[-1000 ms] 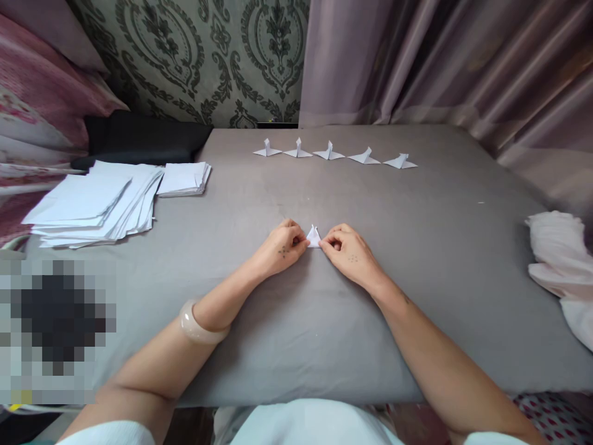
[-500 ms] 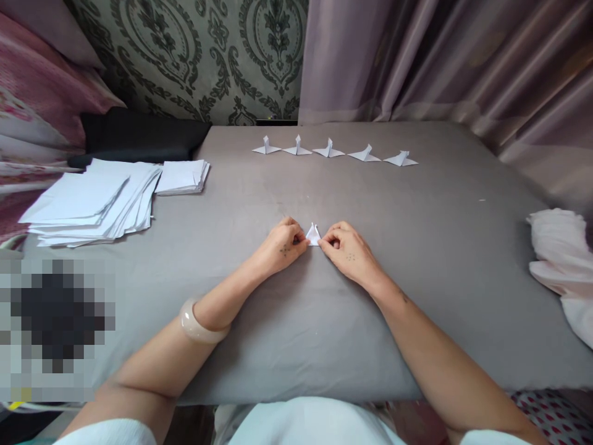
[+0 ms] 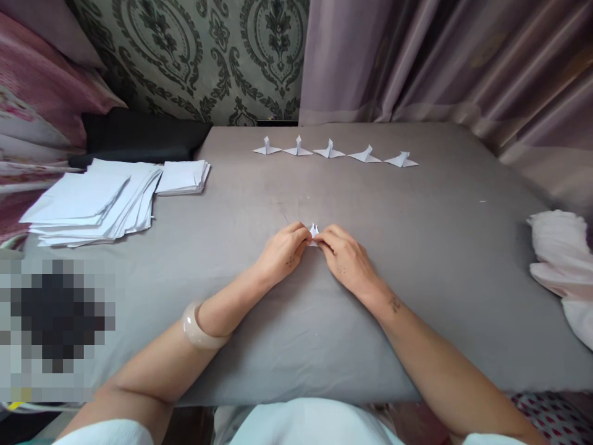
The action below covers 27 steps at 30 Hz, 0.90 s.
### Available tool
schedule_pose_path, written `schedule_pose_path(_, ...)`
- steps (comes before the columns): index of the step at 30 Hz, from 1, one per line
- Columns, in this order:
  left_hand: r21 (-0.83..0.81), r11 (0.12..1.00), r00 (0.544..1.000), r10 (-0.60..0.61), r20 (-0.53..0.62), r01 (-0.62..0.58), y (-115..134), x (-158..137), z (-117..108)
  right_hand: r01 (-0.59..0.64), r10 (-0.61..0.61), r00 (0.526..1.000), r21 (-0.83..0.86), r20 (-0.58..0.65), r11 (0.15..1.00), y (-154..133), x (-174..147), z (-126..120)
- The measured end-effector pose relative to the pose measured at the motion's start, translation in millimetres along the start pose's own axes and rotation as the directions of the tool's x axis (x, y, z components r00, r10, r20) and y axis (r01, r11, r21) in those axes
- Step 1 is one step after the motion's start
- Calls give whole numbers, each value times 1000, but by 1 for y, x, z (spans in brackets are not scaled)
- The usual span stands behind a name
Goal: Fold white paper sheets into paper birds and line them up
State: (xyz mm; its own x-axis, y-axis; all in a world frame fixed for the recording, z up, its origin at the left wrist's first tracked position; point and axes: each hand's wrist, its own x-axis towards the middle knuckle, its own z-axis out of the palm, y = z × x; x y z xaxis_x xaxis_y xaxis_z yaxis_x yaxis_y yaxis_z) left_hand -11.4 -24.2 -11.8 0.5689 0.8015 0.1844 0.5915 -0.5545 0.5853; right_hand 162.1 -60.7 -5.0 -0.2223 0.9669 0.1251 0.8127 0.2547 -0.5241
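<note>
A small folded piece of white paper (image 3: 314,233) stands at the middle of the grey cloth-covered table (image 3: 259,309), its two narrow points facing away from me. From the left, my left hand (image 3: 288,250) pinches its side between thumb and fingers. My right hand (image 3: 346,254) grips the opposite side in the same way, the fingertips of both hands nearly meeting. Much of the folded paper is hidden behind the fingers. Along the far part of the table, several white origami birds (image 3: 330,149) sit in a row with wings spread.
At the left lies a stack of large white paper sheets (image 3: 92,201), with a pile of smaller sheets (image 3: 181,177) beside it. A black cloth item (image 3: 143,136) rests behind them. Crumpled white fabric (image 3: 560,247) lies on the right edge. Purple curtains (image 3: 370,62) hang behind.
Both hands have closed in toward each other over the folded paper and turned slightly, covering more of it. The birds and paper stacks stay where they were.
</note>
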Motion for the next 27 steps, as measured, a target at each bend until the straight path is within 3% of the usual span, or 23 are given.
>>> schedule_pose_path(3, 190, 980, 995, 38, 92, -55, 7, -4, -5, 81, -78, 997, -190, 26, 978, -5, -4, -1)
schedule_pose_path(7, 479, 866, 965, 12, 262, -141, 22, -11, -7, 177, -144, 984, -435, 108, 883, -17, -10, -4)
schedule_pose_path(11, 572, 805, 960, -12, 279, -156, 32, -17, -6, 188, -116, 979, -534, 165, 824, -29, -14, -8)
schedule_pose_path(16, 499, 844, 948, 36, 315, -198, 25, -21, -17, 200, -114, 975, -518, 193, 832, -28, -16, -11)
schedule_pose_path(20, 390, 908, 961, 43, 275, -152, 15, -22, -22, 199, -105, 973, -514, 207, 835, -24, -17, -13)
schedule_pose_path(24, 152, 988, 995, 28, 96, -43, 0, -19, -16, 157, -82, 980, -450, 182, 879, -21, -18, -17)
schedule_pose_path(27, -107, 988, 993, -113, -44, 108, -9, -15, -12, 69, -35, 993, -302, 117, 951, -14, -13, -19)
